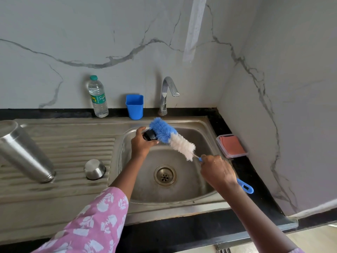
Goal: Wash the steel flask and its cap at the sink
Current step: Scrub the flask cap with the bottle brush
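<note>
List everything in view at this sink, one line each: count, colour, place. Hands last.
steel flask: 1, silver, mouth down on drainboard, left
steel cup: 1, silver, upside down right of flask
black cap: 1, black, over the basin
bottle brush: 1, blue and white, bristles on cap
water bottle: 1, clear, green-capped, by wall
tumbler: 1, blue, left of tap
tap: 1, chrome, behind basin
sink: 1, steel, in counter
box: 1, clear, reddish pad inside, right of basin
left hand: 1, grips cap
right hand: 1, grips brush handle
</note>
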